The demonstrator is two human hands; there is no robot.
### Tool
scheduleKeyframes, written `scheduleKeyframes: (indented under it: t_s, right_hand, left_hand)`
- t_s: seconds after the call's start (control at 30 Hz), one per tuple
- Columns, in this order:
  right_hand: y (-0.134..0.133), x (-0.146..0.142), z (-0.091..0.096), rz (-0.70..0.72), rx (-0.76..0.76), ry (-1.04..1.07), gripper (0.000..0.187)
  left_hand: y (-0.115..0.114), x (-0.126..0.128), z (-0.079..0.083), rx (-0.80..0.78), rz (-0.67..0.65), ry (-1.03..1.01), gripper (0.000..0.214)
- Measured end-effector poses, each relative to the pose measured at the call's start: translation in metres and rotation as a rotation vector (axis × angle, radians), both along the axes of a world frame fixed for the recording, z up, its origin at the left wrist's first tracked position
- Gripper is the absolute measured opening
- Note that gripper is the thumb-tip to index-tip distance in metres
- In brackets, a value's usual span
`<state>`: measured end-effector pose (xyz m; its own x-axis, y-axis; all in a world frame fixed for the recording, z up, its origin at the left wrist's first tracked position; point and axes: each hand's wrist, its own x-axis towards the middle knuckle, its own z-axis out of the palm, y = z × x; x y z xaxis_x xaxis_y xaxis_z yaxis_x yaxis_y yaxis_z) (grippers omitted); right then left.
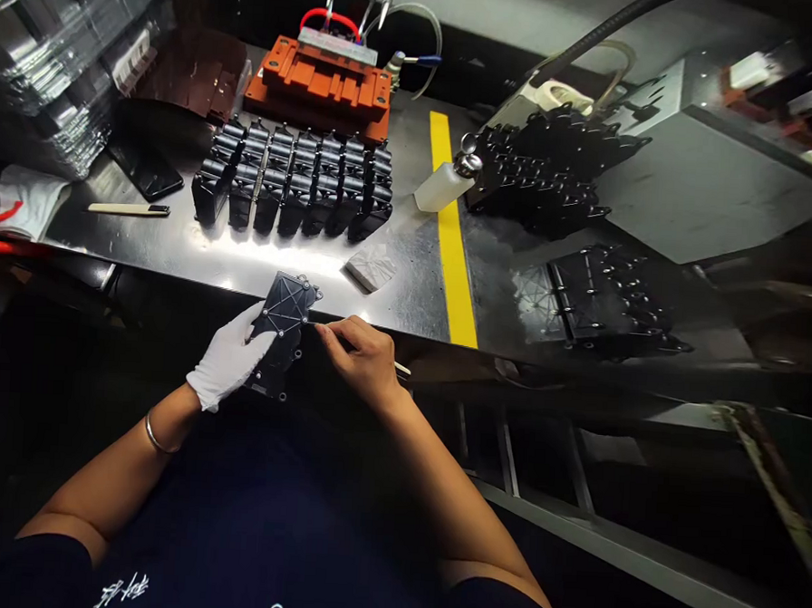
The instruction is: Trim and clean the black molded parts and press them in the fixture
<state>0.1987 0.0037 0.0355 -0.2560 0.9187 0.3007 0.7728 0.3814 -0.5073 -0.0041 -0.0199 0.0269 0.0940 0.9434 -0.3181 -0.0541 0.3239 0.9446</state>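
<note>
My left hand (230, 356), in a white glove, grips a black ribbed plastic cover (284, 307) in front of the bench edge. Small round bosses and screw lugs line the cover's rim. Bare and pinched closed, my right hand (362, 356) holds a slim tool with a cream handle (403, 369), whose end shows behind the palm. The thin tip of that tool meets the cover's right edge. Most of the tool is hidden by my fingers, so its exact kind cannot be made out. Nearest on the bench lies a wrapped grey-white block (371, 268).
Rows of black parts (296, 180) stand before an orange fixture (322, 82). A cream-handled tool (129, 209) and phone (147, 168) lie left. Yellow tape (458, 279), a pump bottle (443, 186) and stacked black covers (542, 166) are right; clear trays (44, 58) pile up left.
</note>
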Motion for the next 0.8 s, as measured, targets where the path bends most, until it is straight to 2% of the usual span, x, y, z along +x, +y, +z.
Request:
scheduleKeyframes:
  t_s: [0.2,0.27,0.33,0.4,0.47,0.5,0.53,0.6,0.67,0.7,0.8]
  right_hand:
    - [-0.007,-0.009,0.001,-0.006,-0.066,0.109,0.029]
    - [-0.003,-0.004,0.007,-0.053,-0.098,0.216,0.03]
    - [0.004,0.003,0.014,-0.133,-0.191,0.313,0.028]
    - [0.007,0.009,0.019,-0.082,-0.489,0.385,0.031]
    - [0.005,0.01,0.018,0.062,-0.872,0.469,0.034]
    - [0.001,0.009,0.015,0.108,-1.013,0.532,0.035]
    - [-0.005,0.008,0.012,0.113,-1.093,0.614,0.037]
    - [-0.017,0.005,0.004,0.03,-1.088,0.814,0.042]
    - [-0.03,0.004,-0.003,-0.072,-0.975,0.972,0.042]
    - [-0.035,0.003,-0.005,-0.124,-0.893,1.015,0.041]
    - [-0.044,0.001,-0.01,-0.268,-0.671,0.996,0.038]
  left_hand:
    - [0.0,0.001,0.0,0.012,-0.002,-0.003,0.056]
    - [-0.001,-0.005,0.004,-0.004,-0.08,-0.038,0.057]
    - [-0.002,-0.015,0.013,-0.028,-0.252,-0.111,0.056]
    - [-0.003,-0.028,0.021,-0.063,-0.448,-0.179,0.054]
    - [-0.002,-0.043,0.025,-0.134,-0.58,-0.204,0.053]
    - [-0.001,-0.051,0.024,-0.179,-0.597,-0.221,0.053]
    - [0.0,-0.058,0.021,-0.213,-0.556,-0.259,0.051]
    - [0.001,-0.069,0.008,-0.226,-0.322,-0.402,0.046]
    - [-0.004,-0.071,-0.007,-0.198,-0.061,-0.554,0.043]
    - [-0.008,-0.069,-0.013,-0.201,-0.008,-0.6,0.043]
    - [-0.027,-0.05,-0.028,-0.324,-0.108,-0.672,0.039]
